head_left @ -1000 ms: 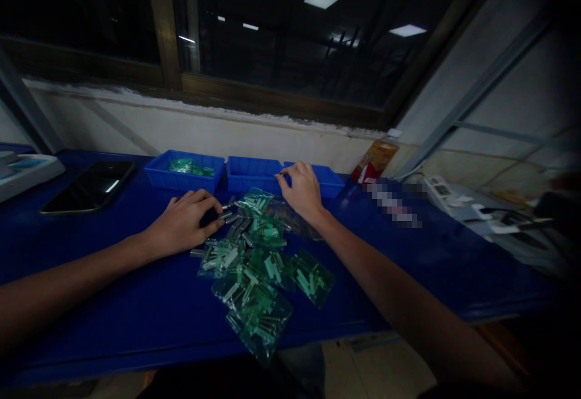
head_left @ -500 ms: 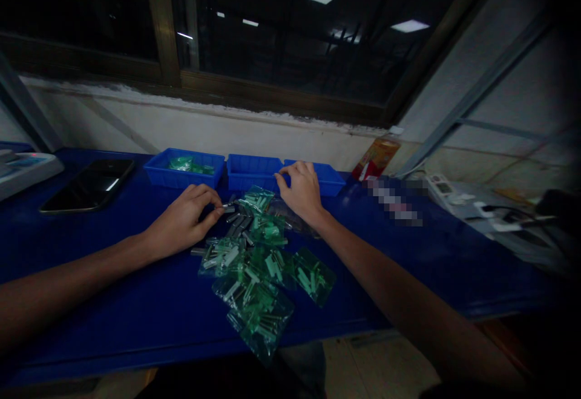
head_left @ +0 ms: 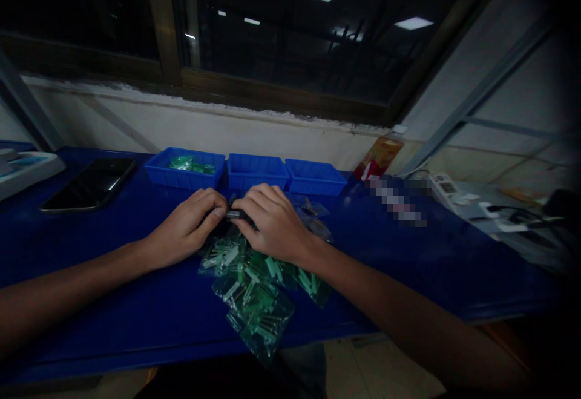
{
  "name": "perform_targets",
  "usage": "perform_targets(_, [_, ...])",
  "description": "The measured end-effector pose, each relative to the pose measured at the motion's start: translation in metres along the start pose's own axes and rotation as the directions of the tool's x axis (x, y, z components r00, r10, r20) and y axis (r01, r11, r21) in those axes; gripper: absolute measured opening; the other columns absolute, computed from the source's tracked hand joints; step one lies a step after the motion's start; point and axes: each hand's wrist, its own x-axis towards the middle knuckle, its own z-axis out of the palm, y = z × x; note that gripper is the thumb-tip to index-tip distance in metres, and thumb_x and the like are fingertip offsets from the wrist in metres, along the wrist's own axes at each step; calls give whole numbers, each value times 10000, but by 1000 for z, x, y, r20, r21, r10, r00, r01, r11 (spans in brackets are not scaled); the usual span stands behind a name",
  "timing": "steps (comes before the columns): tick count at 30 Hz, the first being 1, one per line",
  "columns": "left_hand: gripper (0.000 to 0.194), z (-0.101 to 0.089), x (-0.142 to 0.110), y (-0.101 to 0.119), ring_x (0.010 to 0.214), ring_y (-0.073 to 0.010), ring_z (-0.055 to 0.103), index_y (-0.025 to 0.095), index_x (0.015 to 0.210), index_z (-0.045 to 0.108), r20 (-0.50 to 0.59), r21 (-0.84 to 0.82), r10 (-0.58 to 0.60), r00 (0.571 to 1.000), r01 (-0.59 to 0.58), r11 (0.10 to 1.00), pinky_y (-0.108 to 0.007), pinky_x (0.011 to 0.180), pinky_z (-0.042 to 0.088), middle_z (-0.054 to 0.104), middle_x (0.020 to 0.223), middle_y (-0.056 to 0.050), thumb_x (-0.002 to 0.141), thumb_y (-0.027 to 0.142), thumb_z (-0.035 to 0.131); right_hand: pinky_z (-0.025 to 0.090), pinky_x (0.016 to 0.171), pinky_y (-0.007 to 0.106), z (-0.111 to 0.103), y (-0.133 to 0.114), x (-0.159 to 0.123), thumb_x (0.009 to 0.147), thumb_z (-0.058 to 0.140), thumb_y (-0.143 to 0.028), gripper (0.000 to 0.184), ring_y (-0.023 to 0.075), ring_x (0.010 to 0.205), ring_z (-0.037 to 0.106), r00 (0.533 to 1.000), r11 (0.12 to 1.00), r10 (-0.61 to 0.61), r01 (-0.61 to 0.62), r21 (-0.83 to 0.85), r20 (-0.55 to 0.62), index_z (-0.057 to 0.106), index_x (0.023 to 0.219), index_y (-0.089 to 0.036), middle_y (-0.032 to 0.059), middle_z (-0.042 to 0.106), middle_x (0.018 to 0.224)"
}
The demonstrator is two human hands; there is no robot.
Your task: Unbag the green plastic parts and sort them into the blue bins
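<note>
Several small clear-green bags of metal parts [head_left: 254,302] lie heaped on the blue table [head_left: 113,302]. My left hand [head_left: 188,226] rests at the heap's far left edge with its fingers curled and pinched on a small grey metal part [head_left: 232,214]. My right hand [head_left: 275,223] lies over the heap's far side, fingers bent down, its fingertips meeting the left hand at the same part. Loose grey metal parts under both hands are mostly hidden.
Three blue bins stand in a row at the back: the left bin [head_left: 186,169] holds green bags, beside it the middle bin [head_left: 256,172] and the right bin [head_left: 315,178]. A dark phone [head_left: 88,184] lies at left. A white device [head_left: 25,169] sits far left, cables and a power strip [head_left: 458,196] at right.
My right hand has come back from the rim of the right bin to the heap and now meets the left hand. The left hand stayed almost in place.
</note>
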Motion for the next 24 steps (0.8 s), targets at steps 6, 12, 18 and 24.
perform_targets(6, [258,-1,0,-1,752,-150,461,172,773,455,22,31,-6,1000,5,1000,-288,728,378,495,765,-22,911,278,264,309,705,321,-3,-1,-1,862,406,-259,197,192,833,444,999,999,-51,50,-20,-17,554,946,-160,61,568,833])
perform_targets(12, [243,-1,0,-1,764,-153,503,170,840,494,27,46,-64,998,63,997,-281,722,408,540,799,-26,902,312,306,310,687,314,0,-1,-1,883,377,-300,244,183,790,453,998,1000,-11,11,-2,-61,569,886,-149,64,579,796])
perform_targets(18, [277,2,-3,-3,851,-174,546,166,1067,456,-45,93,-17,999,21,995,-293,742,439,572,937,-51,842,326,449,322,686,295,4,4,0,895,351,-340,304,162,762,469,995,996,74,-70,58,-73,565,807,-143,53,587,767])
perform_targets(24, [190,1,-3,-3,835,-172,541,168,939,502,-42,97,-5,999,9,995,-298,751,431,579,889,-50,862,314,408,324,678,296,5,0,-1,888,364,-351,287,156,733,467,995,993,68,-61,100,-73,553,804,-152,41,587,754])
